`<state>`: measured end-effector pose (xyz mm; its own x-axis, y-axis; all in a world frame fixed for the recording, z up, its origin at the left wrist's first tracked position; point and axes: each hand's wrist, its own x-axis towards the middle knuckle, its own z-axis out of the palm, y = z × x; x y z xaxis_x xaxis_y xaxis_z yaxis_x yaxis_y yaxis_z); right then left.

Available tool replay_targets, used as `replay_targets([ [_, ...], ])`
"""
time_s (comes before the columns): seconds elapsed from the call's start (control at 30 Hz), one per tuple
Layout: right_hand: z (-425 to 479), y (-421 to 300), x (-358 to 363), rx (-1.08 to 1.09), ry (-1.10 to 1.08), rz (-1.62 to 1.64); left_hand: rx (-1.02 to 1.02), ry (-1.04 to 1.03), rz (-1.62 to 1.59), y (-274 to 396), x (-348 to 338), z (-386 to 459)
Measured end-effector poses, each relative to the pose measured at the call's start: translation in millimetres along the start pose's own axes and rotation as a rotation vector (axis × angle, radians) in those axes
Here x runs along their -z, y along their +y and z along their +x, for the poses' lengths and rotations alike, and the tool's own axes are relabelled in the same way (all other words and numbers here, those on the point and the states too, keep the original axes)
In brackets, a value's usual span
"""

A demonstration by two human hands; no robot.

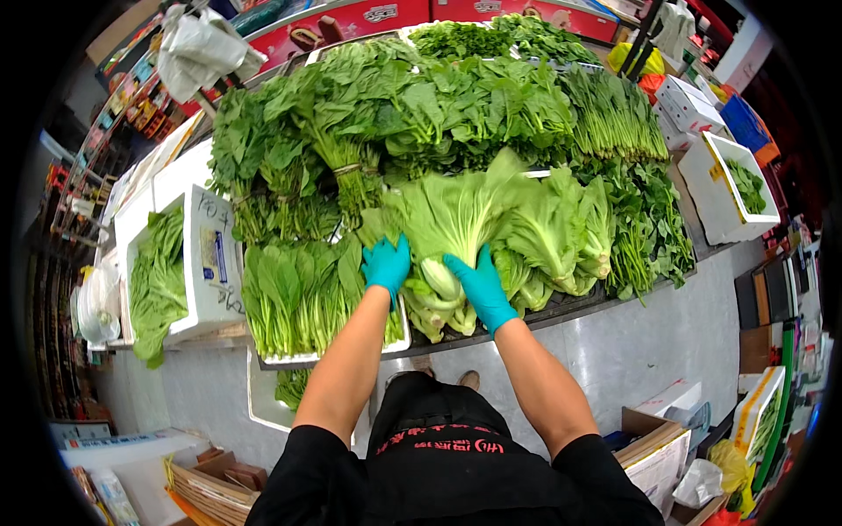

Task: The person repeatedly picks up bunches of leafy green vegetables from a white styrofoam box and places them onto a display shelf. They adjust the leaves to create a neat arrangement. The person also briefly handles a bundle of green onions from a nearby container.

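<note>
My right hand (485, 290), in a teal glove, grips a large head of pale-green leafy mustard (460, 220) near its thick white base. The thumb lies across the stalk, and the leaf tips are blurred. My left hand (385, 266), gloved alike, rests against leaves at the left side of the same pile with its fingers apart; the fingertips are partly hidden. More leafy mustard heads (552, 230) lie to the right, stalk ends towards me. Long-stemmed choy-like greens (299, 296) fill a white tray (309, 357) just left of my left hand.
Bundled dark greens (316, 131) and spinach-like bunches (612, 118) cover the back of the stand. White foam boxes with greens stand left (210, 263) and right (710, 197). A plastic bag (207, 52) hangs at upper left. Cardboard boxes (217, 480) lie behind me at left.
</note>
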<state>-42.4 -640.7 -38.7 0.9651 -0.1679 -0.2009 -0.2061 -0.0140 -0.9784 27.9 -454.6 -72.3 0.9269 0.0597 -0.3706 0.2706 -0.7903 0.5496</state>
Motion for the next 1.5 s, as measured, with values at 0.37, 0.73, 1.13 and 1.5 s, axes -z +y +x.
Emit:
replay_targets([
  [0.37,28.5,-12.3,48.7,0.354,0.287,-0.409,-0.029,0.182,-0.195,-19.0,-46.7,-1.0],
  [0.73,107.6,-28.1,-33.7,0.139,-0.345,-0.504,-0.236,0.265,-1.026,-59.4,-81.5,5.3],
  [1.13,127.8,3.9,20.4,0.149,0.037,-0.581,-0.163,0.015,-0.398,-41.2,-66.4,53.3],
  [1.5,111.2,-74.0,-0.3,0.749,-0.268,-1.091,0.139,-0.06,-0.784,17.7,-33.0,27.6],
])
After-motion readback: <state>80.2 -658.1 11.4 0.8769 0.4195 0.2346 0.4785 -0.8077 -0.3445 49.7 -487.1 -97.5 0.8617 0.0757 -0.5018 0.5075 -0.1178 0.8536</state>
